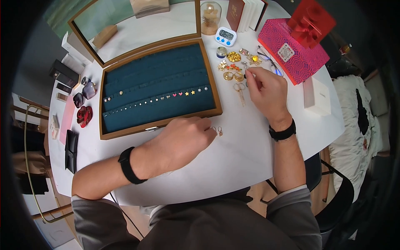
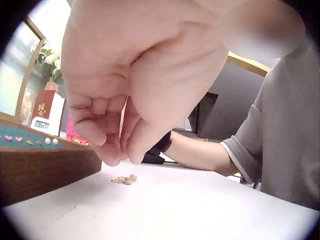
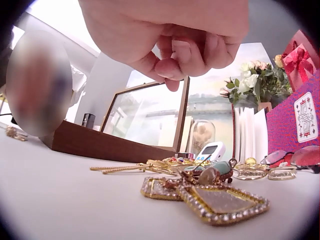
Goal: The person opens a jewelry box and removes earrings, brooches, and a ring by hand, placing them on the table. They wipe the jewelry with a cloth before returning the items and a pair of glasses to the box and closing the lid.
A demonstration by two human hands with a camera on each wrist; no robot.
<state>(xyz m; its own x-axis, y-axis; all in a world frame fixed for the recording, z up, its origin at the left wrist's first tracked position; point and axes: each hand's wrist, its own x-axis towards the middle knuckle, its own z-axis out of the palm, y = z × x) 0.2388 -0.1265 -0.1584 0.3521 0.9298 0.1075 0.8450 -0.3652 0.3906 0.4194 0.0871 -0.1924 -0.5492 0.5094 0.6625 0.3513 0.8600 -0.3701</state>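
My left hand (image 1: 177, 139) is low over the white table at the jewelry case's front edge, thumb and fingertips bent close together with a narrow gap. Just beyond its fingertips lies a pair of small gold earrings (image 2: 125, 179). My right hand (image 1: 267, 89) hovers beside the pile of jewelry, its fingers curled inward and nothing visible in them. Below it lie rhinestone-edged square earrings (image 3: 222, 204) with a green stone piece (image 3: 218, 170). Gold hoop earrings (image 1: 228, 76) and long dangling earrings (image 1: 241, 98) are nearby. The jewelry case (image 1: 160, 126) stands open, rows of stud earrings (image 1: 162, 98) on its dark green lining.
Behind the jewelry are a digital timer (image 1: 226, 37) and glass dome (image 1: 211, 18). Eyeglasses (image 1: 271, 62), a pink patterned box (image 1: 293, 52) and a white box (image 1: 316, 96) sit at right. Sunglasses (image 1: 85, 92), a red scrunchie (image 1: 84, 116) and a black case (image 1: 71, 151) line the left.
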